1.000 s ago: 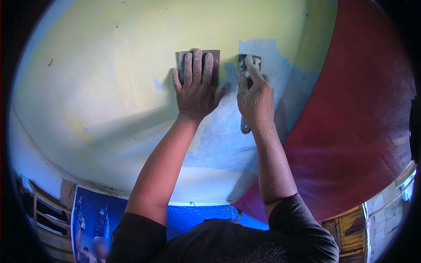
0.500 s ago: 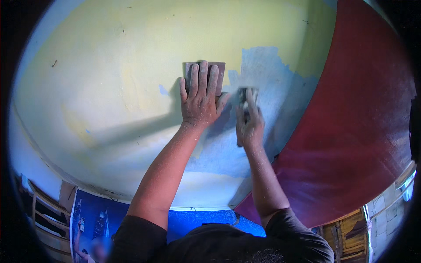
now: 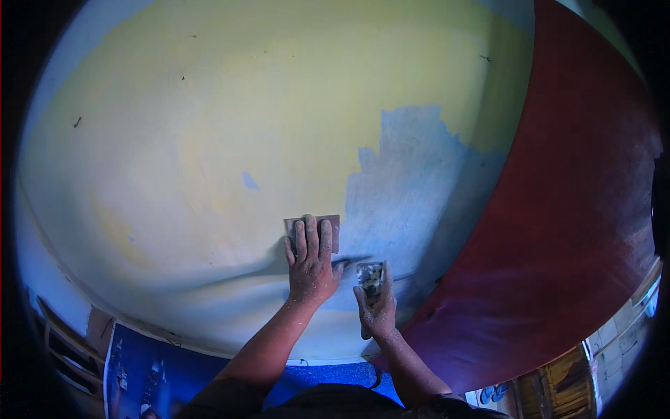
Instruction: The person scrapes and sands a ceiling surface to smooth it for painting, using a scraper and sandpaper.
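Note:
My left hand lies with its fingers stretched flat over a brown sheet of sandpaper, pressing it to the pale yellow wall. Its thumb sticks out to the right, off the sheet. Lower and to the right, my right hand grips a scraper with a broad, stained blade pointing up the wall. Whether the blade touches the surface I cannot tell. Pale dust covers both hands. Above them spreads a blue-grey patch with jagged edges, where the yellow coat is absent.
A dark red surface borders the wall on the right. Below the wall's lower edge is a blue printed sheet. Wooden slats show at lower left, and brown wooden pieces at lower right. Small marks dot the wall.
Both hands have come down the wall, the left with the sandpaper and the right with the scraper. The view has shifted, so the wall's patch appears lower.

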A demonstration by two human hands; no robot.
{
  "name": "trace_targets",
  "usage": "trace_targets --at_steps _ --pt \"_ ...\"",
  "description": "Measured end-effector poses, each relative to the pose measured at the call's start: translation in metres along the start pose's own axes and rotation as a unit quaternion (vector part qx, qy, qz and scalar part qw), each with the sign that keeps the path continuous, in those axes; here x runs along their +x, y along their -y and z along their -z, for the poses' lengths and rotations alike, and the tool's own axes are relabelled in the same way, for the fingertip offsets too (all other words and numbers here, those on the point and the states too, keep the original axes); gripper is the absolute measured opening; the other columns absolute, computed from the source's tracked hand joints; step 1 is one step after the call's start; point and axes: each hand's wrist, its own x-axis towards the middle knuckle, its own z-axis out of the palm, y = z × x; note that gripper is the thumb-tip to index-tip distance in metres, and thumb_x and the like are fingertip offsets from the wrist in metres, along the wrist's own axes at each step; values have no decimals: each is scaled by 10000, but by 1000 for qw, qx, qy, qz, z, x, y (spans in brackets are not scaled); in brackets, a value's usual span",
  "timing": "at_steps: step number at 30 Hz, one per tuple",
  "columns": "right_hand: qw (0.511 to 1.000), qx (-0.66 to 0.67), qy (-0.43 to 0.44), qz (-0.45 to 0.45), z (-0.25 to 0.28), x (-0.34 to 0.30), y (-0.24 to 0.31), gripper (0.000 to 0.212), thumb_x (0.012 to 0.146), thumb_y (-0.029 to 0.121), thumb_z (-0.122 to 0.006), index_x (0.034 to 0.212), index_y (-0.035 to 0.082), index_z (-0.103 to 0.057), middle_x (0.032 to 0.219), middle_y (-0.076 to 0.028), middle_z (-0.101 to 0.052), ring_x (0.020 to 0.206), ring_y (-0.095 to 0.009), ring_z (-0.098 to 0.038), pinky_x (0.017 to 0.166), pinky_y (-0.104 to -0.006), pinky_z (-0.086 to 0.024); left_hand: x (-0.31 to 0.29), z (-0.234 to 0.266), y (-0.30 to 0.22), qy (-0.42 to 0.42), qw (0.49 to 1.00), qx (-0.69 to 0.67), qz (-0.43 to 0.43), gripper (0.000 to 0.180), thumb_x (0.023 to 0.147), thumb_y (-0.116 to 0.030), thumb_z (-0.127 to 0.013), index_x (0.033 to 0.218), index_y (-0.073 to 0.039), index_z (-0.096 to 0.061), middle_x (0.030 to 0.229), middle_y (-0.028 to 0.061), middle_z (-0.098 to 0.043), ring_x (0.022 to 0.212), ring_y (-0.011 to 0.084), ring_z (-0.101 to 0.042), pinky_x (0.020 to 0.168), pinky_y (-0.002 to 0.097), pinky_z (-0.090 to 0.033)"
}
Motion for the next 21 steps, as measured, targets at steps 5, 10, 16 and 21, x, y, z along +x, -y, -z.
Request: trace_targets --at_steps 5,10,16,21 --pt "997 -2 70 38 5 24 -20 911 1057 189 -776 1737 4 -200 1341 -265 -701 1184 -338 -741 1011 -467 -588 -3 -5 -6 31 999 31 22 1311 731 -368 -1002 1728 6 -236 1799 350 -141 1683 557 -99 1304 744 -156" --pt "994 -8 100 34 6 33 -48 880 1087 242 -743 1705 8 -163 1323 -303 -700 1154 -408 -766 967 -523 -603 -4 -8 -16 24 998 37 39 1350 697 -394 -1023 1715 28 -244 1790 363 -146 1679 567 -96 1304 742 -159" --pt "987 -57 147 39 17 34 -45 882 1092 223 -740 1711 -1 -153 1366 -326 -662 1170 -406 -747 994 -512 -587 -2 -8 -23 17 997 40 65 1373 681 -412 -1033 1708 43 -244 1781 374 -152 1673 579 -102 1309 732 -155" --pt "979 -124 151 57 24 44 -42 857 1069 199 -745 1723 -1 -228 1223 -366 -727 1061 -513 -771 889 -572 -611 -3 -13 -24 13 997 33 68 1390 679 -424 -1032 1715 40 -230 1787 378 -139 1671 582 -111 1321 701 -158"
